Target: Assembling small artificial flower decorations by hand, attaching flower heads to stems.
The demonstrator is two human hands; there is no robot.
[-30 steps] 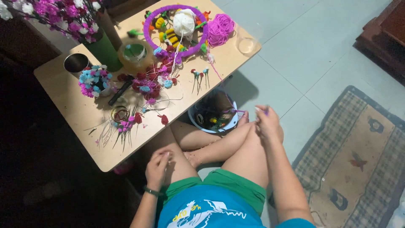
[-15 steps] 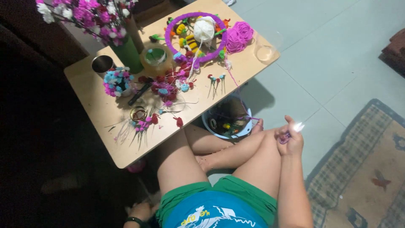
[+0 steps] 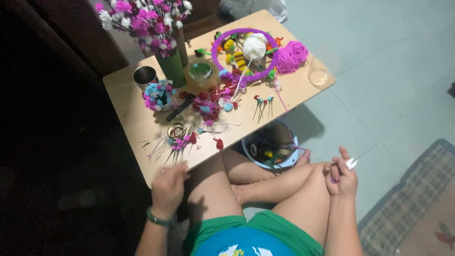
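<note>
Head view: my right hand (image 3: pixel 340 176) pinches a small white piece (image 3: pixel 351 163) over my knee, fingers together, purple yarn (image 3: pixel 283 106) trailing up to the table (image 3: pixel 132 118). My left hand (image 3: pixel 167 186) rests loosely curled at the table's near edge, holding nothing. Plenty of tiny flowers (image 3: pixel 208 106) look finished; loose stems (image 3: pixel 163 144) remain. Tape roll (image 3: pixel 201 72) sits by the green vase (image 3: pixel 173 68); no label I can make out.
</note>
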